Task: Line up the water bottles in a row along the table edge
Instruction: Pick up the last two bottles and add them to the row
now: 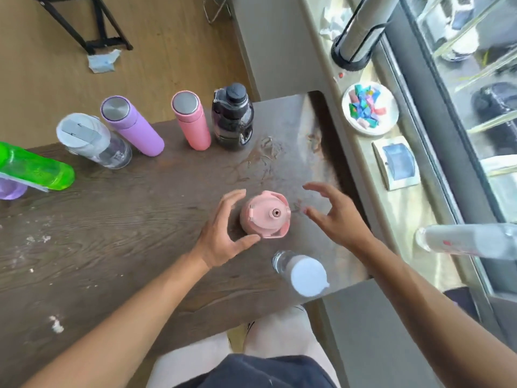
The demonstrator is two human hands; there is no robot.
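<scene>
1. The desk is dark wood with a visible grain, pale scuffs, and a glossy wet-looking patch near its far right corner.
2. A squat pink bottle with a rounded lid and small spout stands mid-desk between both hands.
3. The left hand is open and curved, thumb just beside the lid; the right hand is open, fingers spread, apart from it.
4. Along the far edge stand a dark translucent jug, a matte pink flask, a matte purple flask, a clear bottle and a green bottle.
5. A gap shows between the purple and pink flasks.
6. A clear white-capped bottle stands near the near right edge, below the right wrist.
7. Bare desk lies between the pink bottle and the far row.
</scene>
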